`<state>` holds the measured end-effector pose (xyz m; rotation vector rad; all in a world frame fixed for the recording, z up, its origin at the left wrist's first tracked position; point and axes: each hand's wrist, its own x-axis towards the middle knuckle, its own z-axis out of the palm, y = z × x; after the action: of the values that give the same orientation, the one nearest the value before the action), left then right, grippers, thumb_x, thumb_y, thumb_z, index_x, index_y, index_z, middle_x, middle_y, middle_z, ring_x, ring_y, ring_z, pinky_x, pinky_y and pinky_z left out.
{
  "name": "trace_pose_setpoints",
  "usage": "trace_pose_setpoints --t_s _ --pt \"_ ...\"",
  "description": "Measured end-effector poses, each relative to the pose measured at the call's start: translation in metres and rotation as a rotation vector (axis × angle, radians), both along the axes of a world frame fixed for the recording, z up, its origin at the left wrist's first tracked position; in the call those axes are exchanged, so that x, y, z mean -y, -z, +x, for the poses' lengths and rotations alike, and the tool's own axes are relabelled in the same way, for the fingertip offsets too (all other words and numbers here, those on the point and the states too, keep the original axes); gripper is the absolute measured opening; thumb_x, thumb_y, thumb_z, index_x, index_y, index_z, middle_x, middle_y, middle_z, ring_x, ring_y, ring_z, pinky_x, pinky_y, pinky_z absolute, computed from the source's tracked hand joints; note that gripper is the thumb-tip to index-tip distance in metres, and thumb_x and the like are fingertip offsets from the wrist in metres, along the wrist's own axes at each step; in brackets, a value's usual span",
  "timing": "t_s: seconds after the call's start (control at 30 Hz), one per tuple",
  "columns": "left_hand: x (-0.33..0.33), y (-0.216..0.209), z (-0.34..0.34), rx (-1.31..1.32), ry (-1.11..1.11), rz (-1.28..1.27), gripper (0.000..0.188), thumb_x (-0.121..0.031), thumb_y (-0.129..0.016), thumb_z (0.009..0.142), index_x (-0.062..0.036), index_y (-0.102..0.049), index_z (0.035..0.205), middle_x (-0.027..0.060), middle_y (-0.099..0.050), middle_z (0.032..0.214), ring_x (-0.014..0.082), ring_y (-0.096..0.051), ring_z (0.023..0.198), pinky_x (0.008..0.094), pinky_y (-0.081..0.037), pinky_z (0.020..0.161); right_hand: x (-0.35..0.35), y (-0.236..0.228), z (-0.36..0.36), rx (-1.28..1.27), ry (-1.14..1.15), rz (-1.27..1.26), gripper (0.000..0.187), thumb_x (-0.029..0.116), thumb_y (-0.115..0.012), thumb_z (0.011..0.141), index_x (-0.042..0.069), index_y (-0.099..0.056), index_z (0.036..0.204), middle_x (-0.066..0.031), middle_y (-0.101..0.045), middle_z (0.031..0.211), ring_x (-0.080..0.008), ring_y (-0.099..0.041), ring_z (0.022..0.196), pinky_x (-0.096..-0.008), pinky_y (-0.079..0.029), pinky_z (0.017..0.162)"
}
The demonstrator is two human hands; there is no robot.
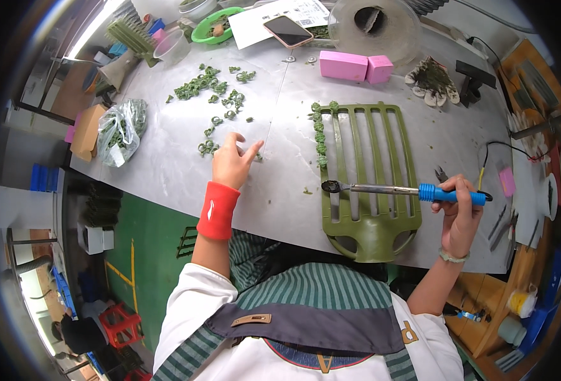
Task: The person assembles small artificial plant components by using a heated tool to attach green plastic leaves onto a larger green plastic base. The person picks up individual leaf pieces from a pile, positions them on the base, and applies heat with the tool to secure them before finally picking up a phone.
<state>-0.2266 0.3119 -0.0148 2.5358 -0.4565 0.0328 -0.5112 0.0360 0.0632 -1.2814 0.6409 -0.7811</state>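
My right hand [458, 213] is closed around the blue handle of a soldering iron [382, 189]. The iron's metal shaft points left, and its dark, broad tip lies over the left bar of an olive-green slotted frame [372, 230]. Small green pieces [320, 136] sit in a row along the upper part of that bar. Over the table, my left hand [231, 166] is open with thumb and fingers apart. Small green ring-like pieces [207, 148] lie beside its fingertips, and a larger scatter of them [201, 82] spreads farther back.
Pink blocks [344, 66], a phone [288, 32] on printed paper and a dirty glove [432, 82] lie at the back. A plastic bag of green pieces [121, 132] stands at the left. Tools [500, 225] lie right of the frame. The iron's cable [484, 165] trails rightward.
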Motion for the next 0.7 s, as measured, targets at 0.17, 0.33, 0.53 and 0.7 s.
trace_pose_setpoints --t_s 0.17,0.33,0.53,0.7 --pt "-0.004 0.004 -0.005 -0.292 0.123 -0.315 0.015 -0.009 -0.069 0.082 -0.0001 -0.066 0.094 0.0087 -0.069 0.075 0.013 -0.065 0.064 0.0261 -0.052 0.06 -0.001 -0.002 -0.001 -0.005 0.003 -0.001 0.027 0.02 -0.056 0.093 -0.003 -0.059 0.078 -0.0062 -0.06 0.076 -0.0138 -0.059 0.054 -0.0233 -0.047 0.049" --pt "0.018 -0.014 -0.049 -0.476 0.404 -0.526 0.023 -0.002 -0.068 0.083 -0.0017 -0.068 0.106 0.0046 -0.068 0.084 0.0099 -0.066 0.075 0.0238 -0.054 0.069 0.0 -0.001 -0.005 -0.005 0.029 -0.007 0.027 0.02 -0.057 0.093 -0.002 -0.06 0.078 -0.0064 -0.061 0.075 -0.0139 -0.059 0.054 -0.0234 -0.048 0.049" --pt "0.045 -0.022 -0.084 -0.264 0.535 -0.46 0.022 -0.002 -0.07 0.081 -0.0053 -0.07 0.103 0.0052 -0.07 0.087 0.0108 -0.064 0.074 0.0247 -0.052 0.067 0.002 0.008 -0.004 0.009 0.025 -0.001 0.026 0.02 -0.058 0.093 -0.002 -0.061 0.08 -0.0064 -0.062 0.074 -0.0142 -0.059 0.054 -0.024 -0.049 0.049" --pt "0.059 -0.016 -0.087 0.163 0.629 -0.281 0.025 -0.003 -0.073 0.073 -0.0111 -0.072 0.097 0.0038 -0.069 0.082 0.0208 -0.059 0.078 0.0313 -0.049 0.068 0.0 0.017 0.002 0.039 0.014 0.041 0.026 0.02 -0.058 0.093 -0.003 -0.063 0.081 -0.0071 -0.063 0.076 -0.0149 -0.061 0.056 -0.025 -0.051 0.051"
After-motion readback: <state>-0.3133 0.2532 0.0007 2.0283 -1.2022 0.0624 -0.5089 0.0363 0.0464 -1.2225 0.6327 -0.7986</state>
